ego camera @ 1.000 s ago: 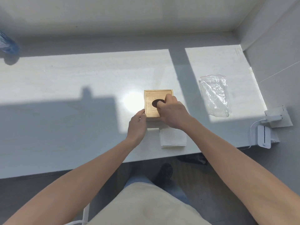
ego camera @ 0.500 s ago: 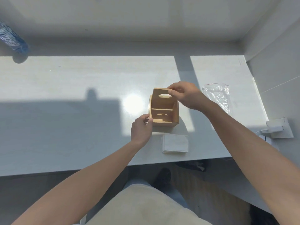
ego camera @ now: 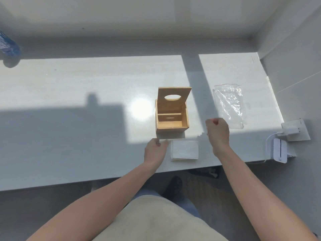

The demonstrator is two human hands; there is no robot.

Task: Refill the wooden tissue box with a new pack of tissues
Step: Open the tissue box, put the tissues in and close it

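The wooden tissue box stands on the white table, its hinged lid with an oval hole tilted up and back. The inside looks empty, with a slotted wooden plate near the bottom. A white stack of tissues lies flat just in front of the box near the table edge. My left hand hovers left of the stack, fingers loosely curled, holding nothing. To the right of the box is my right hand, fingers curled in, also holding nothing.
A clear plastic bag lies flat to the right of the box. At the right wall a socket with a white charger and a white device with a cable. A blue-labelled bottle stands far left.
My right hand lifted the lid open and let go, drawing back to the right. My left hand came off the box's front corner toward the tissue stack.
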